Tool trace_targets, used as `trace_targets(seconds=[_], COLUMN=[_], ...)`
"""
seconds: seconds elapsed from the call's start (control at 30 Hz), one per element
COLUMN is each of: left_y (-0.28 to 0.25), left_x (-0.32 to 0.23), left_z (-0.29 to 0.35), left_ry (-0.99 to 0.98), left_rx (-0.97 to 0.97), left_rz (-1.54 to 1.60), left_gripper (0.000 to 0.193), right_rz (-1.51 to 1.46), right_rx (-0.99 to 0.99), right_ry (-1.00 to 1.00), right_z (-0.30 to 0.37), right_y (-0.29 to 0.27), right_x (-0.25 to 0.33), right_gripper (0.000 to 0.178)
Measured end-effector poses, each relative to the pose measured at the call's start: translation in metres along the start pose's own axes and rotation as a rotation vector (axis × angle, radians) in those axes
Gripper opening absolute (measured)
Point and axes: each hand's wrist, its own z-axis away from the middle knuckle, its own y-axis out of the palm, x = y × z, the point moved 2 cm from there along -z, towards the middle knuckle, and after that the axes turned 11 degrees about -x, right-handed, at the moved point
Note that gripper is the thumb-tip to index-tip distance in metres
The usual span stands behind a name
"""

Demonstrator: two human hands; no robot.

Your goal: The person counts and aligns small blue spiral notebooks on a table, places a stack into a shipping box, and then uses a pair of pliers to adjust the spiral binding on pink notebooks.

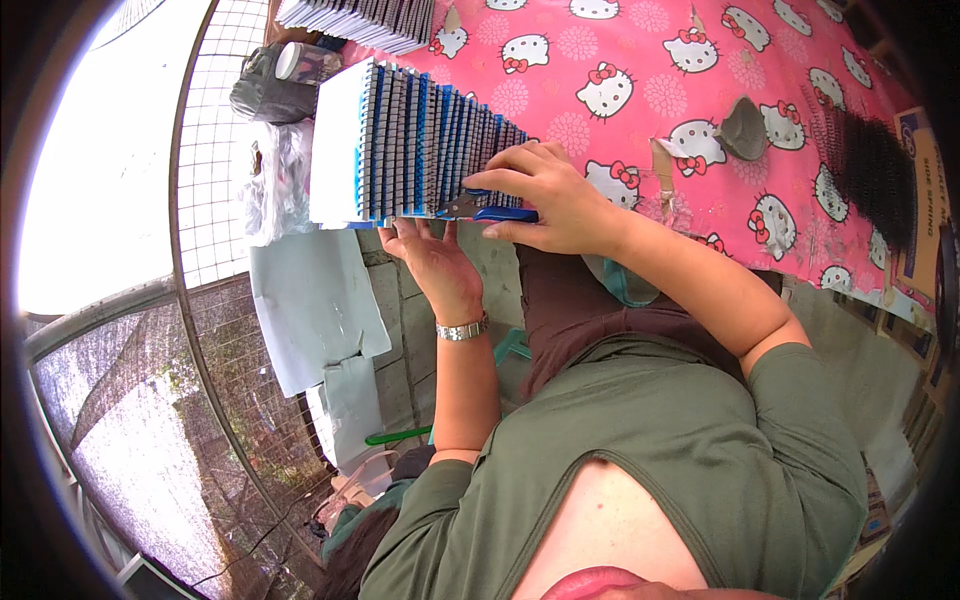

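A row of spiral-bound notebooks (340, 150) lies fanned along the left end of the table, their dark and blue wire coils facing right and overlapping. My right hand (565, 200) is closed round the blue handles of a pair of pliers (505, 214). The dark jaws of the pliers point left, at the near ends of the coils. Below that same near edge, my left hand (440, 265) reaches up with its fingers apart, palm turned upward. Its fingertips touch or nearly touch the notebooks' edge and are partly hidden there.
A pink patterned cloth (600, 130) covers the table. More bound notebooks (365, 20) lie at the far left. Black coils (865, 170) are heaped at the right, beside a cardboard box (920, 200). A grey cone-shaped piece (742, 130) lies nearer. Wire mesh (215, 150) borders the left.
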Motion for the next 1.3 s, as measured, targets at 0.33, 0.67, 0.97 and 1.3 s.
trace_targets(seconds=[0.33,0.67,0.97,1.3], left_y=[0.0,0.008,0.022,0.022], left_x=[0.003,-0.082,-0.083,-0.078], left_z=[0.0,0.004,-0.023,-0.025], left_ry=[0.001,1.048,1.055,1.124], left_rx=[-0.014,-0.039,0.134,0.129], left_rz=[-0.039,-0.619,-0.694,-0.699], left_gripper=[0.066,0.079,0.055,0.053], right_rz=[-0.561,-0.053,-0.33,-0.149], right_rx=[0.591,0.039,0.279,0.09], right_ry=[1.026,0.228,0.56,0.199], right_z=[-0.007,0.004,0.004,0.004], right_y=[-0.003,-0.007,0.005,-0.006], right_x=[0.015,0.014,0.016,-0.006], right_gripper=[0.034,0.045,0.037,0.045])
